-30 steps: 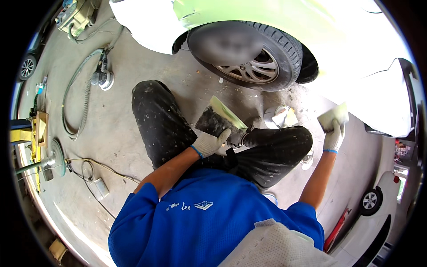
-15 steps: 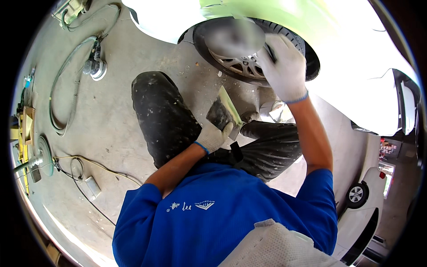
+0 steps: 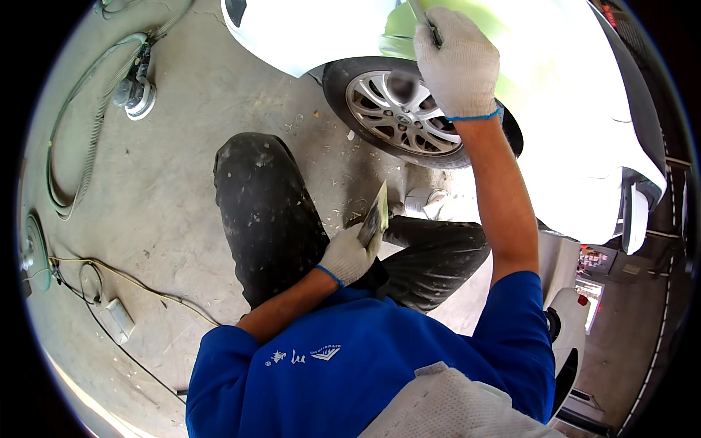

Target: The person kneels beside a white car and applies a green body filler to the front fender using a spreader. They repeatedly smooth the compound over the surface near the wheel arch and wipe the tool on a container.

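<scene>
In my gloved left hand point(image 3: 349, 255) is a flat putty board point(image 3: 374, 219), tilted nearly on edge, with pale green putty along one side. My left fingers close round its lower end, above my bent legs. My gloved right hand point(image 3: 458, 62) is closed on a thin putty spreader point(image 3: 421, 16), seen edge-on. The spreader is at the pale green putty patch point(image 3: 400, 45) on a white car fender point(image 3: 314, 33), just above the wheel point(image 3: 401, 117). Whether its blade presses on the panel is hard to tell.
A disc sander point(image 3: 137, 95) with a looped hose point(image 3: 55, 175) lies on the concrete floor at the left. Cables and a small white box point(image 3: 117, 320) are nearer me. A whitish container point(image 3: 427, 203) stands beside the wheel. Another white car point(image 3: 569, 328) is at the right.
My right hand has moved up from in front of the wheel to the fender. The board in my left hand has turned more edge-on. The whole view has shifted slightly.
</scene>
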`<state>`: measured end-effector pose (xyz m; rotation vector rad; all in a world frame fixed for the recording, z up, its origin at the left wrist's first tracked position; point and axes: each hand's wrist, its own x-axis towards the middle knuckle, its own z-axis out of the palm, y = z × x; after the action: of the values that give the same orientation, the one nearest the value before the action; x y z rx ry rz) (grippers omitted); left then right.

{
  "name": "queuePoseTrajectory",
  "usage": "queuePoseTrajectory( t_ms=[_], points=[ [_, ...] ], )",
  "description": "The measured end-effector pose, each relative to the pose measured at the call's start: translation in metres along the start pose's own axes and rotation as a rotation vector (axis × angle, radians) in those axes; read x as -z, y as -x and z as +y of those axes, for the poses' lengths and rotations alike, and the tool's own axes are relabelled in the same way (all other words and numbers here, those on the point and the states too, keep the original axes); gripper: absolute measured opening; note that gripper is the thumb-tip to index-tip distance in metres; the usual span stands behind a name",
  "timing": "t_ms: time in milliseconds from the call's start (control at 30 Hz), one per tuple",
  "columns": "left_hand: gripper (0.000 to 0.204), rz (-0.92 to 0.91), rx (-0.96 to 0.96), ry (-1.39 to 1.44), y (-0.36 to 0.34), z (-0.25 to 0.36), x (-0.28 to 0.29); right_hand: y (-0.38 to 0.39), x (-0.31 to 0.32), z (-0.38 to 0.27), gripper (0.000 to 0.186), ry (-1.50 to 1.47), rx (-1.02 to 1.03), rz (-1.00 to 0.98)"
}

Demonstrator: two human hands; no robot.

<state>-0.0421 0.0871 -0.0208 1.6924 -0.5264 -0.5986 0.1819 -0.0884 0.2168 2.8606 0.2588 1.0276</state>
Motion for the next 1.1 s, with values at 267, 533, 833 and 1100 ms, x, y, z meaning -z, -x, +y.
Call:
queuePoseTrajectory(
  t_ms=[267, 533, 833, 1100],
  points=[
    [0.030, 0.034, -0.008, 0.083, 0.000, 0.008, 0.013, -0.003, -0.006, -0.009, 0.014, 0.034, -0.076, -0.032],
    [0.058, -0.276, 0.172, 0.070, -0.003, 0.031, 0.038, 0.003, -0.001, -0.009, 0.009, 0.129, -0.068, -0.128],
    [0.056, -0.157, 0.029, 0.091, -0.002, 0.019, 0.026, 0.036, 0.008, -0.004, 0.009, 0.077, -0.019, -0.106],
    [0.057, -0.162, 0.005, 0.045, -0.003, 0.021, 0.027, 0.062, 0.010, 0.003, 0.007, 0.153, -0.045, -0.153]
  ],
)
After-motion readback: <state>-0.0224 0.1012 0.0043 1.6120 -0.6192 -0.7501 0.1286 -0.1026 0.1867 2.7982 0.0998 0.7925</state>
